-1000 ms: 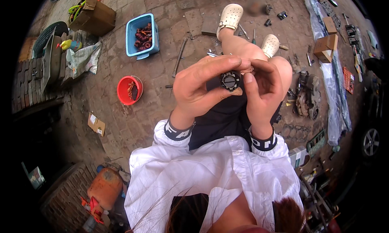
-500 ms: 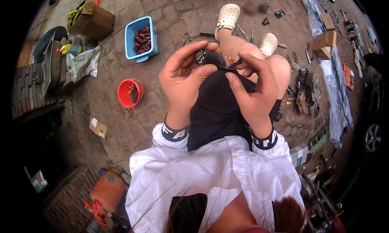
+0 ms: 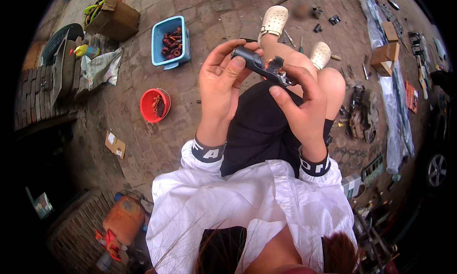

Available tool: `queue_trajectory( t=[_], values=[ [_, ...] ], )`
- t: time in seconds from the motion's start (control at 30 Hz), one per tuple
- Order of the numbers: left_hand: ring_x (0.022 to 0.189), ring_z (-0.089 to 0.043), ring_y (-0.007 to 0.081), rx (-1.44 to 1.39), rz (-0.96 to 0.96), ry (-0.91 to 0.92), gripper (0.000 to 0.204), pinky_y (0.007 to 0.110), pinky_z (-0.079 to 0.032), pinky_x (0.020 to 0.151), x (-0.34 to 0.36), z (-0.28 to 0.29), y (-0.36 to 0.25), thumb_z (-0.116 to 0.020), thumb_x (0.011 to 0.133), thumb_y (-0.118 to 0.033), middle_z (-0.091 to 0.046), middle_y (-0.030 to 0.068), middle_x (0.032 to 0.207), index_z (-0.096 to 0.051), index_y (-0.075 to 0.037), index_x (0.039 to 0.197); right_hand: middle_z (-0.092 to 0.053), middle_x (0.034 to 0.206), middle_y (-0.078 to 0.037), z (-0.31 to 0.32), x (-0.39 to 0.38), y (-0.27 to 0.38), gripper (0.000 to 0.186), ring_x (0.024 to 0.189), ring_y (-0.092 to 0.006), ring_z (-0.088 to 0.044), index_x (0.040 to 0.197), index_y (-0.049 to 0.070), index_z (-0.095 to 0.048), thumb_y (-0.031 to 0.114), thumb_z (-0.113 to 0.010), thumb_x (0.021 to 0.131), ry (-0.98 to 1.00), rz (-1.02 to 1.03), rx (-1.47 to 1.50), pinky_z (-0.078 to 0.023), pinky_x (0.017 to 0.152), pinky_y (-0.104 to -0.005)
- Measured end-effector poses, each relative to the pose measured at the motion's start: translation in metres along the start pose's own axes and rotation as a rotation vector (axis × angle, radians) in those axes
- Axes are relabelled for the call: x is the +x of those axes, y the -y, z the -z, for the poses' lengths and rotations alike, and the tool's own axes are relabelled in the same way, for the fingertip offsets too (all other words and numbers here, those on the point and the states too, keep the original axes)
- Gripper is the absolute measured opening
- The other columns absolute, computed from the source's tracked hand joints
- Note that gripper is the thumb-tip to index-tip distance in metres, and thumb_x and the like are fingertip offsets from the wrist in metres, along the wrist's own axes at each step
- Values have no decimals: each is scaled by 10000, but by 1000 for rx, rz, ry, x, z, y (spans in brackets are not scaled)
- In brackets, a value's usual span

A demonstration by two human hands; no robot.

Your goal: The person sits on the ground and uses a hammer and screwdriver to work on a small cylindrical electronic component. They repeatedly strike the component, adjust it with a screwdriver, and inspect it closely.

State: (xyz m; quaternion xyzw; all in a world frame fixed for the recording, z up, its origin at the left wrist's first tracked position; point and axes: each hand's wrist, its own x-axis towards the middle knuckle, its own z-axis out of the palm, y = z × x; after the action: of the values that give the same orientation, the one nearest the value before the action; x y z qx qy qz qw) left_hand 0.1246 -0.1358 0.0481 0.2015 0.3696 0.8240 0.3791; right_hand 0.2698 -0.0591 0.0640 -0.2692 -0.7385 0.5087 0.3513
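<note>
A black cylindrical part (image 3: 256, 63) is held up between my two hands over my lap. Its casing is broken open near the right end, where copper-coloured wire and jagged black pieces show. Around the left end my left hand (image 3: 219, 81) is closed, the thumb lying on top. My right hand (image 3: 304, 102) grips the broken end, its thumb and index finger close around the edge. The other fingers of that hand are partly hidden. I cannot make out exactly what kind of part it is.
To the left stand a blue basin (image 3: 165, 64) of dark reddish pieces and a red bucket (image 3: 147, 106) with copper-coloured scraps. A cardboard box (image 3: 116, 21) sits farther back. Tools, a greasy metal assembly (image 3: 362, 114) and plastic sheeting (image 3: 394, 117) lie on the right.
The cylinder has turned and tilted, its right end now lower, showing more of its side. Both hands have moved slightly right with it and still grip it.
</note>
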Motion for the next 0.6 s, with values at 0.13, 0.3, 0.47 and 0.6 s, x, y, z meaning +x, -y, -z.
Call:
queue_trajectory(
  t=[0.13, 0.3, 0.47, 0.6],
  values=[
    [1173, -556, 316, -48, -12, 120, 441, 405, -506, 953, 0, -1, 1, -633, 895, -126, -543, 222, 1267, -475, 29, 1276, -648, 1024, -64, -2, 0, 2, 393, 942, -160, -589, 1139, 19, -630, 73, -721, 761, -41, 8, 54, -448, 788, -268],
    [1290, -450, 335, -99, -102, 292, 507, 431, -421, 1037, -1, -10, -5, -572, 915, -86, -470, 231, 1355, -378, 28, 1370, -647, 1005, -88, -1, 0, 1, 406, 920, -194, -595, 1128, 21, -636, 16, -721, 732, -93, 155, 3, -455, 773, -286],
    [1277, -456, 333, 97, -171, 348, 543, 421, -405, 1042, -2, -8, -6, -579, 914, -115, -465, 240, 1354, -355, 55, 1379, -648, 987, -102, 2, -1, 6, 434, 902, -222, -598, 1123, 8, -634, -9, -724, 699, -128, 275, -62, -455, 762, -297],
    [1245, -487, 297, 245, -177, 400, 543, 395, -398, 1041, -2, 2, -4, -606, 896, -98, -490, 223, 1335, -372, 74, 1355, -651, 989, -105, 4, -3, 6, 464, 903, -222, -603, 1144, -4, -615, -16, -719, 693, -146, 284, -75, -462, 766, -303]
  ],
)
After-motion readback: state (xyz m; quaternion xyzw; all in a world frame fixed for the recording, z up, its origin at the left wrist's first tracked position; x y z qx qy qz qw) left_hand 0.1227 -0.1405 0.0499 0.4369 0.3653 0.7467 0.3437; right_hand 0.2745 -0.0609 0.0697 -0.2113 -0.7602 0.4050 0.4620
